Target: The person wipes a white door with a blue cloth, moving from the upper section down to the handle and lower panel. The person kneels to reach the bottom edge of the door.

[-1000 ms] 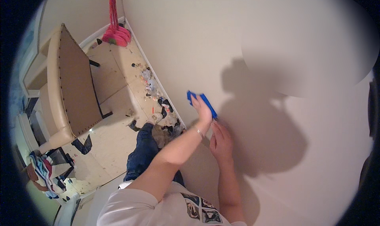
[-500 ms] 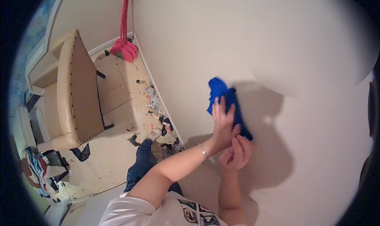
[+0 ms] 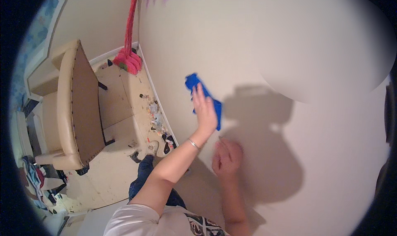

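Note:
A crumpled blue cloth (image 3: 216,108) lies against the pale wall (image 3: 182,41), pressed there by my left hand (image 3: 204,112). The fingers of that hand stretch along the cloth, and a silver bracelet (image 3: 192,143) circles its wrist. Below and to the right, my right hand (image 3: 228,156) is in front of the wall, apart from the cloth. Its fingers are curled in and slightly blurred, with nothing visible in them.
A beige studded armchair (image 3: 68,112) stands at the left. Litter (image 3: 156,118) lines the floor along the baseboard (image 3: 156,94). A pink broom (image 3: 129,61) leans in the corner. Piled clothes (image 3: 35,182) sit at the lower left. Shadows (image 3: 264,153) fall across the wall.
My left hand has moved left along the wall with the blue cloth. My right hand, which was at the cloth's lower end, has come away from it and shifted left.

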Motion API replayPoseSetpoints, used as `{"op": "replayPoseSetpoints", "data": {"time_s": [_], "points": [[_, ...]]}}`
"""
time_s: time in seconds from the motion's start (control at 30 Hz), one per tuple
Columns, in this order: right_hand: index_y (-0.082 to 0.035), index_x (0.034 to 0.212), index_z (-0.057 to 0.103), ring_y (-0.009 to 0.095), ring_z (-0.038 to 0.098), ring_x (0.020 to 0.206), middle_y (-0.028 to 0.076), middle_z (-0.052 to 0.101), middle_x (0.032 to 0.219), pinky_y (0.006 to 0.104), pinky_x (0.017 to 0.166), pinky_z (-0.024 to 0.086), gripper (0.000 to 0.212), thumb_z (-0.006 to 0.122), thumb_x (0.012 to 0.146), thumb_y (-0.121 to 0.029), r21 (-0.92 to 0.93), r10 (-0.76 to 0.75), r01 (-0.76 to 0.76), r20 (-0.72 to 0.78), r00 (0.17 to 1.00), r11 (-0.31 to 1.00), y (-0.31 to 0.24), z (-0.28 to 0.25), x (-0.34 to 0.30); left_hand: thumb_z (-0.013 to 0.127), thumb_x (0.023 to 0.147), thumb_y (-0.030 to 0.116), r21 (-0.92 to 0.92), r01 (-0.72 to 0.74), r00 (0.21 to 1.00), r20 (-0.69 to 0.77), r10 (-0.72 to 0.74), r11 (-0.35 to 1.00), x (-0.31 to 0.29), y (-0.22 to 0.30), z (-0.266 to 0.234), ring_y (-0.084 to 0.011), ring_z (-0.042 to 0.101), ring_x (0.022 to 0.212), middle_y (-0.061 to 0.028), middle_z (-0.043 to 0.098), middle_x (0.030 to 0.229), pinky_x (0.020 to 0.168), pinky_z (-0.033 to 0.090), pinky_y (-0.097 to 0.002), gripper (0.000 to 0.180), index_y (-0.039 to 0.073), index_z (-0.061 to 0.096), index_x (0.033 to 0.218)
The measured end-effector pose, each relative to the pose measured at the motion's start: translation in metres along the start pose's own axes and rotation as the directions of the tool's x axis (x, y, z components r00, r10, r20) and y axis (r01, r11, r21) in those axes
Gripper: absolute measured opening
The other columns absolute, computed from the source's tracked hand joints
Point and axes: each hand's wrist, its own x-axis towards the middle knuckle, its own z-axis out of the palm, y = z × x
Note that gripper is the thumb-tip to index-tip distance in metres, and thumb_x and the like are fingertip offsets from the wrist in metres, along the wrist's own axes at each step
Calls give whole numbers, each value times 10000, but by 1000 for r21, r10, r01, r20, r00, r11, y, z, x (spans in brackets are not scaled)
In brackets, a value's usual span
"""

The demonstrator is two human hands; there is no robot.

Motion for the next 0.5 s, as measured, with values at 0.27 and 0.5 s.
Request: {"op": "replayPoseSetpoints", "data": {"time_s": [0.27, 0.5], "points": [[-35, 1048, 612, 323, 551, 935, 159, 590, 1055, 435, 812, 456, 271, 491, 807, -57, -53, -100, 87, -367, 925, 995, -12, -15, 77, 576, 771, 355, -89, -725, 678, 84, 730, 683, 62, 138, -19, -482, 188, 1327, -247, 189, 1476, 1021, 145, -648, 685, 156, 372, 1394], [-44, 1031, 632, 320, 548, 961, 156, 574, 1099, 447, 863, 432, 287, 550, 757, -41, -4, -32, 32, -123, 992, 999, 1, 23, 72, 456, 884, 99, -35, -89, 996, -3, 89, 995, 76, 5, -15, -423, 145, 1375, -281, 130, 1483, 1130, 125, -442, 624, -2, 182, 1436]]}}
